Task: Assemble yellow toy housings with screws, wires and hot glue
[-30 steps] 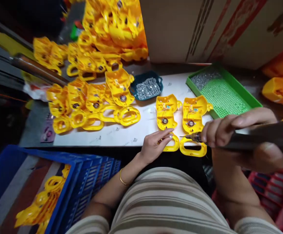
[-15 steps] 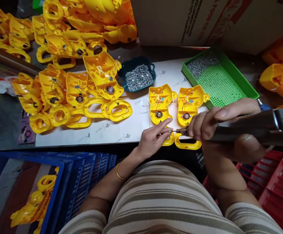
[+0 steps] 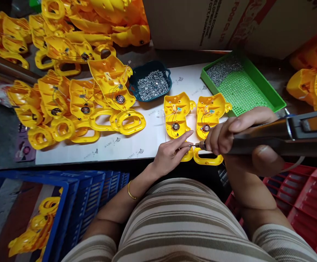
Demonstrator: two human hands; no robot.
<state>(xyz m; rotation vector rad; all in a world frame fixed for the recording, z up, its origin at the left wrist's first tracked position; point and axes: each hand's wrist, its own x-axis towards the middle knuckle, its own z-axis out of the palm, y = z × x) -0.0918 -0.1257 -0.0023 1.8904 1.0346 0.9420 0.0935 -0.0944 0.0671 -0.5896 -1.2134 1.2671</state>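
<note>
My right hand point(image 3: 224, 134) is wrapped round a dark electric screwdriver point(image 3: 262, 142), its thin bit pointing left. At the bit's tip my left hand point(image 3: 169, 154) pinches a small screw point(image 3: 190, 146) between thumb and fingers; its index finger is stretched out above. Just beyond the hands lie two yellow plastic shell halves, one on the left point(image 3: 177, 112) and one on the right point(image 3: 211, 111), each with a round speaker, thin wires and a small circuit board. Their looped handles face me, and my left hand partly covers the left one.
A dark teal basket point(image 3: 133, 89) of small metal screws stands behind the shells. To its right sits a green perforated tray point(image 3: 259, 91) with more screws. Yellow shells point(image 3: 83, 98) crowd the left. Blue crates point(image 3: 90, 196) and red crates point(image 3: 303, 196) flank me; a carton point(image 3: 185, 29) stands behind.
The view has shifted slightly, so the table's things sit a little further left. Both hands keep the same hold, with the bit's tip still at the left fingers.
</note>
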